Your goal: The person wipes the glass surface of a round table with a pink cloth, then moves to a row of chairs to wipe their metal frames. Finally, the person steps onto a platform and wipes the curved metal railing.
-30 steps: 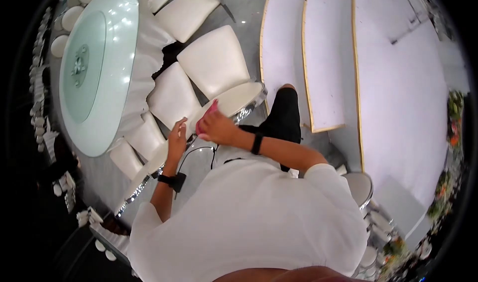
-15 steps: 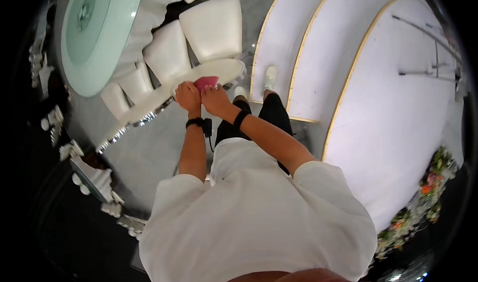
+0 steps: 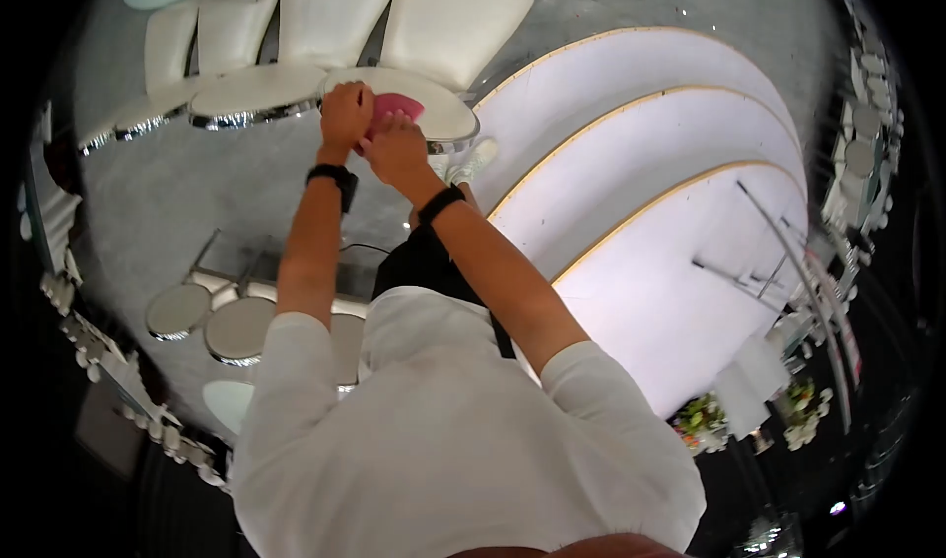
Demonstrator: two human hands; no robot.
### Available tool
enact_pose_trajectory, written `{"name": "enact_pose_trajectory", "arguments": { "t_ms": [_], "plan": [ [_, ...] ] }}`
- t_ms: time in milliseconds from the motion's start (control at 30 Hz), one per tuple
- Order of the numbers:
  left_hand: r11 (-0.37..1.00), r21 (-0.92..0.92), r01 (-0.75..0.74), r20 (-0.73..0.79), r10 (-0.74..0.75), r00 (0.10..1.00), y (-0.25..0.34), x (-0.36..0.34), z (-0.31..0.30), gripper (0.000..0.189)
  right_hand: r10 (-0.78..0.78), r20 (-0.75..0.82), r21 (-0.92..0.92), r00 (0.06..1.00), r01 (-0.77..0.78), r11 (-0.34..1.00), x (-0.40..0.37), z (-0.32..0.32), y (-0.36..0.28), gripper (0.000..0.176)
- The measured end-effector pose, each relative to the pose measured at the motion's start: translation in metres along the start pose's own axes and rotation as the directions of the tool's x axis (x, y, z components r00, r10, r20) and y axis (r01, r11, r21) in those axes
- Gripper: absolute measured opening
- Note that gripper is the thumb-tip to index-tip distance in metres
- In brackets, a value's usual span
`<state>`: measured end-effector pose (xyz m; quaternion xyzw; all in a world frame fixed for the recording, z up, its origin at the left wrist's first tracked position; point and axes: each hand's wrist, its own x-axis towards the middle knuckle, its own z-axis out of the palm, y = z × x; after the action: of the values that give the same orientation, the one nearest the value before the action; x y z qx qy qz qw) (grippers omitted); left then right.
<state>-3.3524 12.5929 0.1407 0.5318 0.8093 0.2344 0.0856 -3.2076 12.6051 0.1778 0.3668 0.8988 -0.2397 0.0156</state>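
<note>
Head view: at eleven o'clock, left hand (image 3: pixel 345 113) and right hand (image 3: pixel 394 149) have their fingers closed on a pink cloth (image 3: pixel 397 105) over a white chair seat (image 3: pixel 448 117). It looks soft, light and limp, and is best bunched in the palm.

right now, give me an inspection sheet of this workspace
surface: round white chair seat with chrome rim, standing on grey floor
job's things: pink cloth, bunched at the seat's near edge
clutter: nothing seen
hands: left hand and right hand both grip the cloth, close together; black band on each wrist
cables: thin dark cord near the waist, ends hidden
surroundings: row of white chairs, curved white steps with gold edges, flowers
</note>
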Motion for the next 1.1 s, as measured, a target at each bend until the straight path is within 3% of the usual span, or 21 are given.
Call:
{"name": "enact_pose_trajectory", "arguments": {
  "t_ms": [67,133,167,233,333,400,433,500,533,600,633,700,733,767,800,833,900,933,1000,1067,1100],
  "plan": [
    [0.996,0.087,-0.024,0.035,0.021,0.999,-0.04,0.004,0.007,0.023,0.002,0.085,0.023,0.996,-0.003,1.0,0.018,0.007,-0.017,0.068],
    [0.994,0.113,-0.005,0.068,-0.002,0.998,-0.057,0.009,0.01,0.014,-0.012,-0.022,0.007,1.0,0.013,1.0,0.03,0.03,-0.017,0.068],
    [0.995,0.1,0.005,0.035,-0.009,0.999,-0.059,0.012,0.009,0.012,-0.027,0.006,0.0,1.0,0.027,1.0,0.034,0.035,-0.016,0.068],
    [0.996,0.079,0.034,0.019,-0.035,0.999,-0.066,0.011,0.012,0.01,-0.035,-0.045,0.131,0.998,0.04,0.991,0.035,0.042,-0.015,0.068],
    [0.999,0.032,-0.042,-0.065,0.044,0.997,-0.068,0.009,0.008,0.017,-0.027,-0.057,0.021,0.998,0.028,0.999,0.034,0.043,-0.018,0.065],
    [0.963,0.153,0.22,-0.356,-0.154,0.922,-0.054,0.011,0.003,0.019,-0.009,-0.028,0.028,1.0,0.009,1.0,0.036,0.035,-0.02,0.063],
    [0.963,0.145,0.229,-0.365,-0.163,0.917,-0.05,0.007,0.002,0.019,0.009,0.005,0.048,1.0,-0.009,0.999,0.034,0.031,-0.022,0.061],
    [0.858,0.263,0.441,-0.419,-0.31,0.854,-0.044,0.0,0.002,0.028,-0.02,0.062,0.031,0.998,0.018,0.999,0.024,0.016,-0.02,0.059],
    [0.856,0.256,0.449,-0.439,-0.311,0.843,-0.035,0.001,-0.006,0.028,-0.044,0.116,0.024,0.992,0.041,0.999,0.023,0.007,-0.018,0.056],
    [0.836,0.07,0.544,-0.212,-0.521,0.827,-0.007,-0.012,-0.011,0.029,-0.054,0.133,0.01,0.99,0.053,0.999,0.015,-0.006,-0.013,0.052],
    [0.831,0.059,0.554,-0.219,-0.53,0.819,0.001,-0.017,-0.004,0.029,-0.046,0.158,0.005,0.986,0.046,0.999,0.008,-0.01,-0.008,0.048],
    [0.883,0.045,0.466,-0.385,-0.416,0.824,0.021,-0.023,0.013,0.026,-0.031,0.165,-0.014,0.986,0.033,0.999,-0.003,-0.014,0.009,0.042],
    [0.882,0.034,0.469,-0.391,-0.421,0.819,0.033,-0.025,0.013,0.026,-0.006,0.17,-0.021,0.985,0.009,1.0,-0.009,-0.017,0.017,0.037],
    [0.918,0.068,0.39,-0.356,-0.343,0.869,0.047,-0.031,0.013,0.026,-0.013,0.169,-0.033,0.986,0.018,0.999,-0.017,-0.02,0.027,0.037],
    [0.945,0.101,0.311,-0.321,-0.265,0.909,0.06,-0.035,0.012,0.026,0.091,0.184,0.024,0.979,-0.097,0.995,-0.026,-0.025,0.035,0.034],
    [0.941,0.098,0.325,-0.331,-0.277,0.902,0.072,-0.038,0.013,0.026,0.189,0.208,0.082,0.96,-0.21,0.974,-0.035,-0.026,0.045,0.031],
    [0.979,0.149,0.142,-0.159,-0.118,0.98,0.094,-0.046,0.013,0.02,0.2,0.233,0.082,0.952,-0.225,0.971,-0.05,-0.028,0.071,0.031],
    [0.974,0.165,0.156,-0.165,-0.129,0.978,0.103,-0.05,0.018,0.02,0.224,0.253,0.09,0.941,-0.254,0.963,-0.052,-0.026,0.082,0.03],
    [0.991,0.129,0.021,0.051,-0.028,0.998,0.119,-0.063,0.033,0.023,0.261,0.259,0.081,0.93,-0.29,0.954,-0.052,-0.022,0.1,0.032],
    [0.996,0.092,0.0,0.071,-0.007,0.997,0.13,-0.076,0.038,0.025,0.252,0.293,0.17,0.922,-0.31,0.935,-0.055,-0.021,0.109,0.036],
    [0.999,0.04,-0.022,0.072,0.019,0.997,0.137,-0.076,0.04,0.027,0.179,0.342,0.145,0.923,-0.24,0.96,-0.055,-0.017,0.119,0.037]
  ]
}}
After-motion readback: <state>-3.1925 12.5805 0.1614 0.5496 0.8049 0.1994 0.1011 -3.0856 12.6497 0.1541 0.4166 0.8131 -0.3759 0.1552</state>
